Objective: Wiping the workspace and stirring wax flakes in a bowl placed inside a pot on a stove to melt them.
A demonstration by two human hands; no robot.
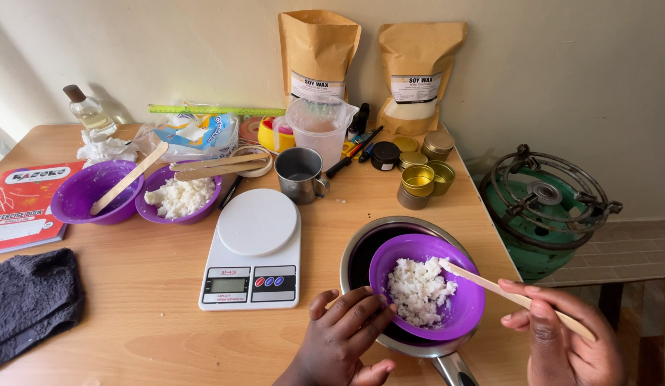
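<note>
1. The left hand (347,329) curls its fingers against the near rim of the purple bowl (461,304), gripping it loosely. The bowl sits tilted inside a steel pot (354,246) at the near right of the desk (154,314). If that hold slackens, the bowl could slide or tip further into the pot, since it rests on the pot's rim and not on a flat base.

2. The right hand (561,336) is closed around a flat wooden stick (515,297), whose tip touches the white wax flakes (418,286) heaped in the bowl. A hard push could flick flakes over the low side of the bowl and into the dark pot or onto the desk.

3. The pot stands near the desk's right edge, its handle (454,368) pointing toward the person. A knock from a forearm could turn the pot.

4. The digital scale (254,250) lies just left of the pot. Scattered flakes could land on its plate and buttons.

5. Farther back, a steel mug (300,175), stacked gold tins (418,182) and a clear measuring jug (322,129) crowd the space behind the pot; a wide sweep of the stick arm could topple them.

6. At the far left, a second purple bowl of wax (179,196) carries loose sticks across its rim, which could roll off if the desk is jolted.
</note>
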